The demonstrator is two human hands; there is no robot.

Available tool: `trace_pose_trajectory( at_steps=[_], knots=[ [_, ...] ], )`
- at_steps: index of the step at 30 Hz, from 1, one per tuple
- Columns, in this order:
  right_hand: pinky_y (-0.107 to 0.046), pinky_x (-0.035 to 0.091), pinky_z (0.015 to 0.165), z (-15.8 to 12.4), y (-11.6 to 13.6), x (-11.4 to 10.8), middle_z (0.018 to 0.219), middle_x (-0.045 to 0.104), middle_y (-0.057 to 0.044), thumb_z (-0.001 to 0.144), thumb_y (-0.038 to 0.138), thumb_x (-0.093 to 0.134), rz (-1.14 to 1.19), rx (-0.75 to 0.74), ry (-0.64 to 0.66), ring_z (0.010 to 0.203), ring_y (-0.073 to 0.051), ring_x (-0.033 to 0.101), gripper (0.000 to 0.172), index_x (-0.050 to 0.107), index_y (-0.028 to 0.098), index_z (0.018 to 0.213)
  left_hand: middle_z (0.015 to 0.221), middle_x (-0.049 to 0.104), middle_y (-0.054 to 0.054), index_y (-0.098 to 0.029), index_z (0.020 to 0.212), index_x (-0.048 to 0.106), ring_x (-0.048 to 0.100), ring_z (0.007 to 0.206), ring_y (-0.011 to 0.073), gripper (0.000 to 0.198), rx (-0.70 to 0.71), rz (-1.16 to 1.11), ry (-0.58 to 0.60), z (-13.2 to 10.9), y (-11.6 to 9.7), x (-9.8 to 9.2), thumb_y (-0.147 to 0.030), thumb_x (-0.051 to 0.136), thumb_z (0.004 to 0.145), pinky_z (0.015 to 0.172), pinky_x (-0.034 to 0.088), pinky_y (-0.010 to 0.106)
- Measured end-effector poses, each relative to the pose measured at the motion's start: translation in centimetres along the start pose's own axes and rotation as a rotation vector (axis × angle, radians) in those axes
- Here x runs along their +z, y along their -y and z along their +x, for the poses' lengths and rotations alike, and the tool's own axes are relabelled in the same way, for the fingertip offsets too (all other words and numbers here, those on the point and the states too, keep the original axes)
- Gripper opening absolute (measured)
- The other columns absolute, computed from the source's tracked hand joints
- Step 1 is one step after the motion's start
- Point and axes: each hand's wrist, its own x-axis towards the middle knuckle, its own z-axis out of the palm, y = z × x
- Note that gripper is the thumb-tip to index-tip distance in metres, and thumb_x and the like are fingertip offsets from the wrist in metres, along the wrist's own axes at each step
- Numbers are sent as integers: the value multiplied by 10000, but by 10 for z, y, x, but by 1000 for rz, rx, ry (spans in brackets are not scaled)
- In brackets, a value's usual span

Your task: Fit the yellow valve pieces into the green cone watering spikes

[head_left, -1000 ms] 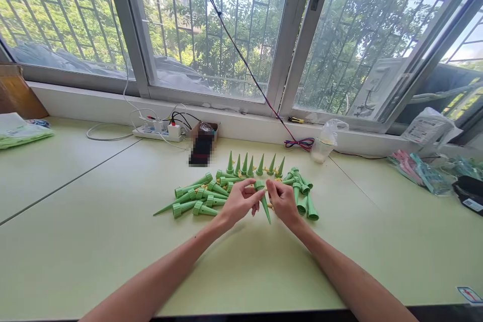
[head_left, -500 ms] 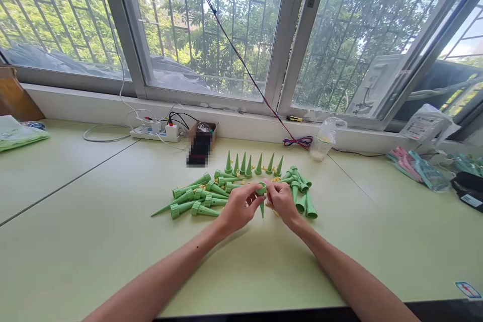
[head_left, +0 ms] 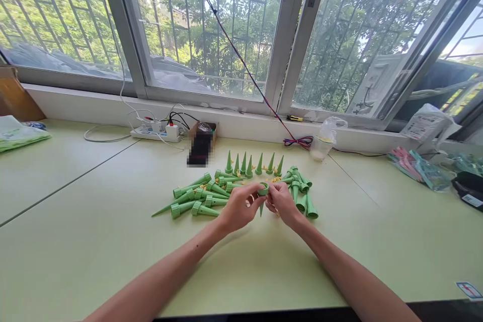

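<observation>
1. Green spike [head_left: 263,190], mid-frame, is now pointing down instead of slanting, exposing its open end.
2. Left hand [head_left: 241,205] is pinching it.
3. Right hand [head_left: 281,202] is bunching alongside; contents cannot be told.

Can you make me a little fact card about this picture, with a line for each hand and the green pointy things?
Left hand: holding a green plastic cone, tip down
Right hand: fingertips at the cone's side; anything pinched is hidden
Standing: seven pointed green cones in a row, tips up
Lying left: green cones with ribbed ends
Right pile: green cones with flared ends
Small bits: yellow pieces near the cones
Surface: pale green flat table
</observation>
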Motion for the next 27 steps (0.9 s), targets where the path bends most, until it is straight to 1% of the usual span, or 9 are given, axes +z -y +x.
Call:
trace_pose_trajectory(
  at_steps=[2,3,6,8,12,14,17,22,27],
  knots=[
    [-206,183,327,-2,2,2,320,348,63,890,484,499,-51,-50,-25,269,-48,275,547,360,196,447,697,581,12,-175,931,599,524,552,109,123,-120,-175,-5,3,-2,-1,-265,591,849,511,445,218],
    [-208,195,333,-3,3,3,324,351,60,899,497,488,-73,-79,-34,274,-48,279,559,369,193,445,645,555,-6,-172,919,585,500,491,99,142,-170,-284,14,4,-3,-2,-295,597,849,464,431,217],
    [-211,220,342,-4,4,5,345,328,68,911,531,469,-99,-164,-54,292,-57,298,561,416,187,472,625,539,-20,-167,877,544,505,454,98,211,-261,-561,32,8,-4,-5,-359,623,838,412,415,221],
    [-212,231,350,-5,4,4,370,324,73,913,536,471,-116,-217,-67,314,-63,309,528,436,188,517,609,537,-31,-173,889,522,496,446,92,245,-323,-678,11,9,-3,-7,-381,638,831,408,409,217],
    [-210,278,397,-6,5,2,465,381,65,920,497,492,-243,-313,-109,393,-75,359,416,473,189,641,608,559,-36,-179,899,502,496,457,86,319,-423,-846,-2,11,-2,-8,-398,701,779,413,415,212],
    [-211,296,416,-7,7,1,507,399,62,930,480,484,-287,-329,-111,422,-83,381,362,483,193,710,620,574,-32,-177,893,499,500,464,86,351,-454,-892,-9,11,-3,-8,-395,732,747,408,416,210],
    [-218,317,438,-9,9,0,538,416,55,946,463,455,-343,-355,-106,445,-92,398,328,497,196,760,642,594,-25,-178,897,492,501,472,86,386,-484,-936,-34,12,-5,-7,-388,760,717,401,413,208],
    [-229,337,458,-10,7,-2,534,439,40,943,460,454,-409,-372,-129,454,-101,413,356,498,197,708,620,570,-40,-175,904,494,494,476,83,405,-496,-935,-33,12,-7,-8,-387,774,702,404,408,207],
    [-230,311,432,-9,1,-2,481,404,55,917,479,493,-347,-308,-135,417,-98,382,368,494,199,678,585,541,-49,-158,903,516,471,464,74,377,-444,-854,-21,10,-2,-7,-398,749,730,413,411,211]
  ],
)
